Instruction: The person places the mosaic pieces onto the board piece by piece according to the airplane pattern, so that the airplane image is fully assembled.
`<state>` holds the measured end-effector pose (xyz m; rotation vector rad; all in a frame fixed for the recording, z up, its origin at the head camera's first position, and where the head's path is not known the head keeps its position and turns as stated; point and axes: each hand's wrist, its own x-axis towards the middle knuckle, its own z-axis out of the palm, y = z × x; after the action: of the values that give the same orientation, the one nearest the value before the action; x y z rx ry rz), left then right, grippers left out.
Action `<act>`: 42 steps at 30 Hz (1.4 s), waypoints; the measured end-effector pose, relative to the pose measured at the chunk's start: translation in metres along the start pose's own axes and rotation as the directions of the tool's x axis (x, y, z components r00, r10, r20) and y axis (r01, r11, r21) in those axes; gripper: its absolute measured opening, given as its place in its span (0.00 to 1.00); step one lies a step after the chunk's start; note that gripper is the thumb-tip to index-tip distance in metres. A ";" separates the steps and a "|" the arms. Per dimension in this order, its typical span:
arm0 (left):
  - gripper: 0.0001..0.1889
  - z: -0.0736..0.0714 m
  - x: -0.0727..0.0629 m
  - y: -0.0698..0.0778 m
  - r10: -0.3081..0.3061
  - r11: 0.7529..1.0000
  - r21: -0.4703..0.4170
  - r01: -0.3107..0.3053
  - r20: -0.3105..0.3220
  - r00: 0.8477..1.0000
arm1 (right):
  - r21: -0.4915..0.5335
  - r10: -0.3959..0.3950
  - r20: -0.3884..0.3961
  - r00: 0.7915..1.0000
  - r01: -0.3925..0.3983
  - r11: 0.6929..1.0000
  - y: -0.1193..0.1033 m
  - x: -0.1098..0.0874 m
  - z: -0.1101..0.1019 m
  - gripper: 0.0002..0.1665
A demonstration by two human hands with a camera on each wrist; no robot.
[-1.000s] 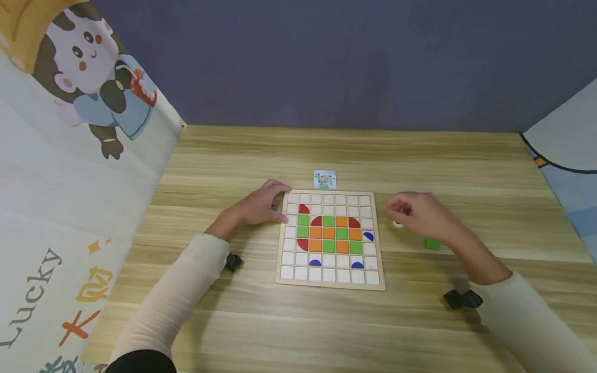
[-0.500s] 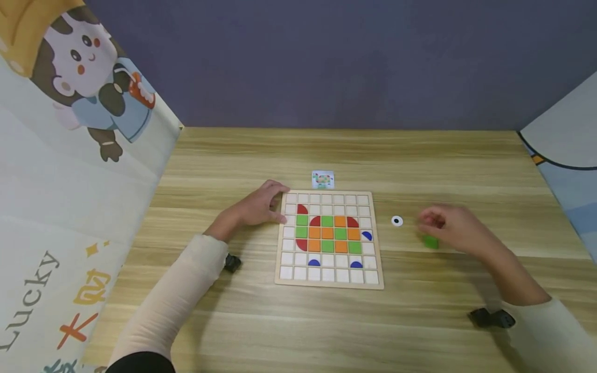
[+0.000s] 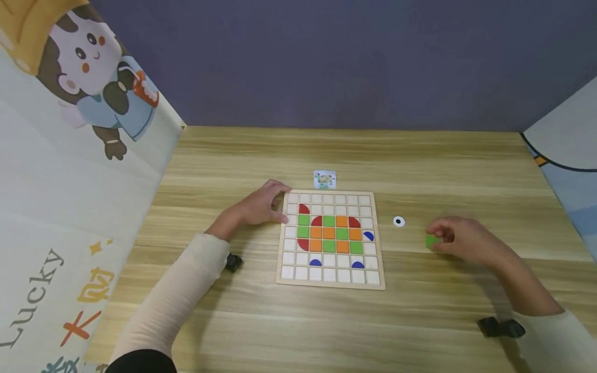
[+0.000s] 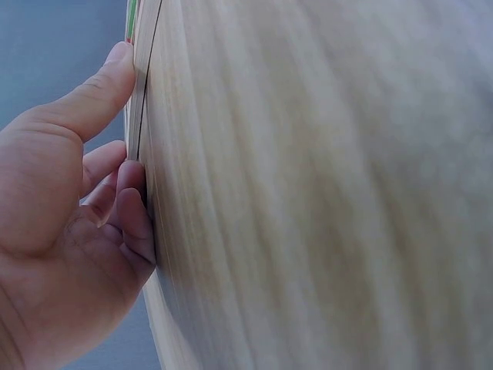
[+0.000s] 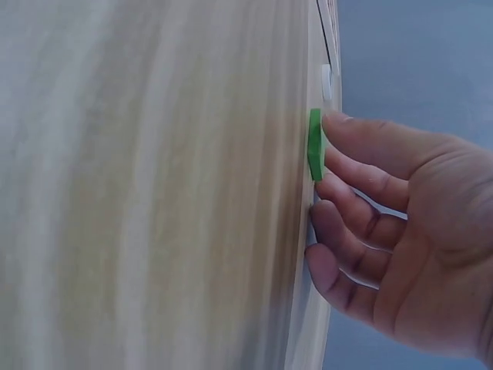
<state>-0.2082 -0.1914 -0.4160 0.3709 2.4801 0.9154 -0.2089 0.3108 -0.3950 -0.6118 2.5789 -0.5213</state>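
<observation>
My left hand (image 3: 261, 204) rests at the left edge of the square gridded board (image 3: 278, 277), thumb on its wooden rim and index finger at the top-left corner. In the left wrist view, the left thumb touches that rim while the other fingers bend loosely beside it. On the board lie orange, green, red and blue tiles; three blue half-round ones sit apart from the block. Right of the board, my right hand (image 3: 466, 241) has a green square tile (image 3: 431, 240) between thumb and index finger, down at the table. Part of the tile (image 5: 315, 145) is covered by the fingers.
A round white piece with a black dot (image 3: 398, 221) lies between the board and the right hand. Behind the board is a small picture card (image 3: 324, 179). The wooden table (image 3: 233, 150) meets a dark wall at the back and a printed wall on the left.
My right hand has moved right and toward me, away from the round white piece, and has come down to the green tile. The left hand stays at the board's edge.
</observation>
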 end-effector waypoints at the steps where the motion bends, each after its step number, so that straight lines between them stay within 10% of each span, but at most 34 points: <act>1: 0.44 0.000 0.000 0.000 0.001 1.000 0.001 -0.001 -0.001 1.000 | 0.000 0.003 0.003 1.000 -0.003 1.000 0.000 -0.001 0.000 0.21; 23: 0.44 0.000 0.000 0.000 0.003 1.000 0.009 -0.003 -0.003 1.000 | 0.049 0.085 -0.020 0.996 -0.084 0.995 -0.006 -0.004 0.002 0.07; 42: 0.44 0.000 -0.002 0.002 -0.002 1.000 -0.006 0.002 -0.003 1.000 | -0.026 -0.026 -0.121 0.992 0.023 0.999 -0.025 0.010 -0.008 0.06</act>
<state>-0.2067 -0.1909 -0.4137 0.3652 2.4792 0.9234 -0.2128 0.2868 -0.3800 -0.6393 2.6989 -0.5512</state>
